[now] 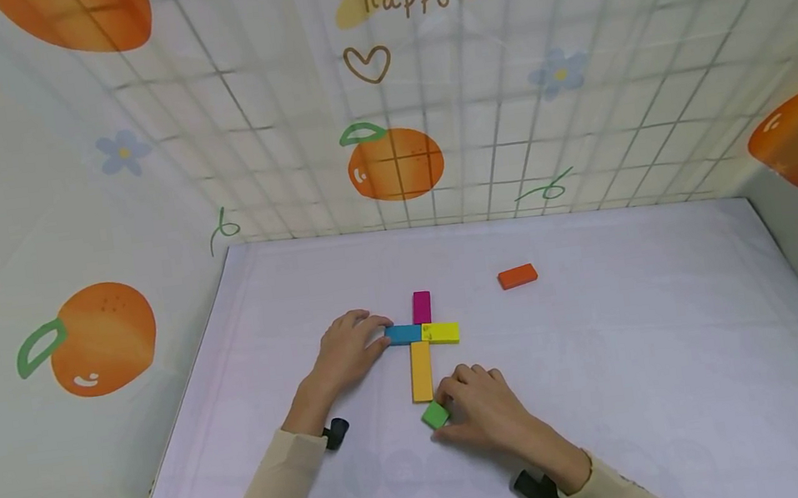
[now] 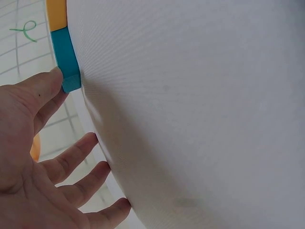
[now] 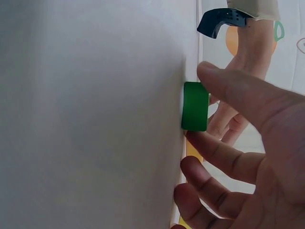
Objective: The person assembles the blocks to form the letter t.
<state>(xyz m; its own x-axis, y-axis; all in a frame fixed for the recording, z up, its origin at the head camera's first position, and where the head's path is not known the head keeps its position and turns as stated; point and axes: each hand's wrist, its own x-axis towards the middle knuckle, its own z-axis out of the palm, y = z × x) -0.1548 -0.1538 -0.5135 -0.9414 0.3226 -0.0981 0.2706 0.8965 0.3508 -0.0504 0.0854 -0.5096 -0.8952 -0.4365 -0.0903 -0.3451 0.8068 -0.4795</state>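
Note:
My left hand [image 1: 349, 346] pinches the outer end of a blue block [image 1: 403, 334] between thumb and index finger. In the left wrist view, the other fingers [image 2: 78, 188] are spread, their tips at the tabletop. The blue block meets a yellow block [image 1: 442, 333] end to end. A magenta block [image 1: 422, 307] lies above their joint and a longer orange-yellow block [image 1: 421, 372] below it, making a cross. Just under that long block, my right hand [image 1: 485, 407] holds a small green block [image 1: 435, 415], turned at an angle, between thumb and index finger [image 3: 224, 155].
An orange-red block [image 1: 518, 276] lies apart at the back right of the white table [image 1: 647, 351]. Behind the table hangs a patterned cloth [image 1: 456, 107] with a grid showing through. Each wrist carries a black device [image 1: 535, 488].

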